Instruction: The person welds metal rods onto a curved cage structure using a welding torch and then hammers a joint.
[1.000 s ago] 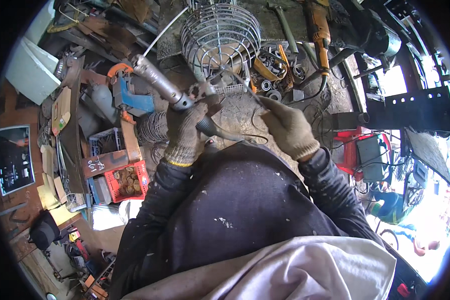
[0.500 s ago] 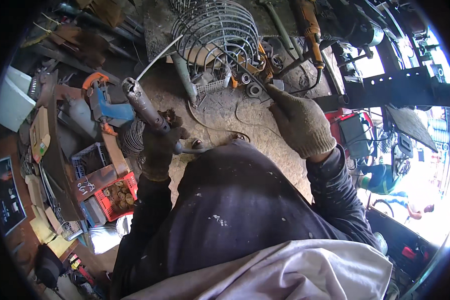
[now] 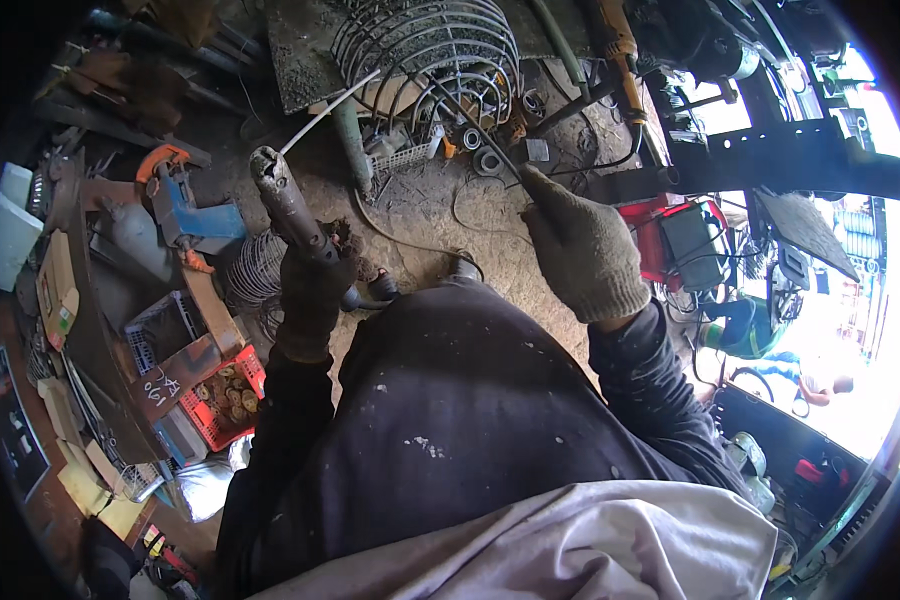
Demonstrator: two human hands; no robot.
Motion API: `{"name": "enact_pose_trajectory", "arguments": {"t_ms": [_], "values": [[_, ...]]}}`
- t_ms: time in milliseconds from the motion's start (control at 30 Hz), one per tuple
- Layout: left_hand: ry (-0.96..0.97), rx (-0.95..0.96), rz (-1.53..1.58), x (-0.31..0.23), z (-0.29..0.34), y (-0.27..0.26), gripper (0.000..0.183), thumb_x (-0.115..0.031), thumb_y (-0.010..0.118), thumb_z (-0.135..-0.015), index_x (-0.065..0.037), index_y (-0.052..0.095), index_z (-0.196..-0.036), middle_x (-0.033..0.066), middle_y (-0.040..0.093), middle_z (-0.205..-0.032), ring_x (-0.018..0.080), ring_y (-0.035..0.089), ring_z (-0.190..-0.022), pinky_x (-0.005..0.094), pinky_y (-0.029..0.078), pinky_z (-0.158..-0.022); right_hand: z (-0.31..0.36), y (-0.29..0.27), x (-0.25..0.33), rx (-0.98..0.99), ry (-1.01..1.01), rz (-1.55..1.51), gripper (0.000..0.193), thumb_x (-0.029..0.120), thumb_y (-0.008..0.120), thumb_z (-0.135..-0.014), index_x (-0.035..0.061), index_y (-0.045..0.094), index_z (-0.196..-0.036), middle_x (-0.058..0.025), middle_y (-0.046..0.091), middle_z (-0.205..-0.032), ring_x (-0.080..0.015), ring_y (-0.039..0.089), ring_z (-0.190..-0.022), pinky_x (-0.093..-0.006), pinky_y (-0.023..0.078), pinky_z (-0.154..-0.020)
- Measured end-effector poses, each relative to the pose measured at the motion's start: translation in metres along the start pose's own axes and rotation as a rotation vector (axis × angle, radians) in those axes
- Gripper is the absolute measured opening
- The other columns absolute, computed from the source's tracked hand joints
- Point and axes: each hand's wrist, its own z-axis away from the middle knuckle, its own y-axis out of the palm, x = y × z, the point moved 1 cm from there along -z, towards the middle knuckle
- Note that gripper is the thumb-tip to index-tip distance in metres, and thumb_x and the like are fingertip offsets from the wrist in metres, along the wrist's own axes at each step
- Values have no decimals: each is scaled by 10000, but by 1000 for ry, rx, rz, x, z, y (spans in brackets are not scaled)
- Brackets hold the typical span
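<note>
My left hand (image 3: 310, 295), in a dark glove, is closed round a worn, spattered tubular electrode holder (image 3: 292, 210). A thin pale welding electrode (image 3: 332, 110) sticks out of its tip, slanting up to the right. In a knitted glove, my right hand (image 3: 585, 250) pinches a long thin dark rod (image 3: 480, 128). That rod slants up to the left, its far end in front of a round cage of bent wire (image 3: 425, 45). Whether rod and cage touch, I cannot tell. The cage lies by a dusty metal tabletop (image 3: 300, 65), above my knees.
An orange angle grinder (image 3: 620, 40) is at the upper right, near a dark steel bar with holes (image 3: 790, 160). On the left are a blue clamp-like tool (image 3: 205, 220) and a red crate (image 3: 220, 400) of round parts. A cable (image 3: 400, 235) crosses the floor. A person (image 3: 750, 325) is farther right.
The view has shifted slightly. The electrode's tip has moved right, nearer the dark rod. My right hand has come a little left. Both hands keep their holds.
</note>
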Motion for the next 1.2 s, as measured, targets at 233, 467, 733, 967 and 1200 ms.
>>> {"name": "enact_pose_trajectory", "arguments": {"t_ms": [233,467,733,967,1200], "values": [[-498,10,759,-39,-15,-31,486,25,673,-743,-14,511,-1199,81,557,-1057,183,613,-915,339,558,-766,3,15,1,-50,32,-65,380,221,584,-922,127,611,-1290,-208,680,-875,-377,682,-834,-443,533,-697],[-444,31,786,-34,-29,-27,431,27,659,-760,-18,513,-1164,106,588,-1060,223,647,-928,379,591,-745,5,26,-6,-112,23,-54,383,158,632,-906,134,626,-1289,-188,680,-832,-356,689,-775,-413,538,-666],[-363,101,802,-34,-41,-36,378,-57,730,-736,-4,602,-1087,64,614,-997,182,637,-884,331,540,-770,5,36,-11,-192,-30,-64,382,159,649,-899,147,634,-1280,-169,683,-806,-343,690,-723,-408,540,-635],[-464,140,915,-43,-43,-41,380,-29,701,-744,7,586,-1104,68,637,-971,168,650,-825,296,549,-733,7,37,-17,-241,-72,-84,380,155,648,-891,148,636,-1271,-158,689,-812,-344,686,-715,-407,549,-631],[-477,164,882,-64,-44,-49,362,4,600,-771,-20,515,-1122,122,614,-972,245,660,-772,384,587,-698,7,34,-18,-235,-71,-69,383,185,633,-887,163,630,-1270,-138,688,-811,-327,684,-748,-408,547,-655]]}}
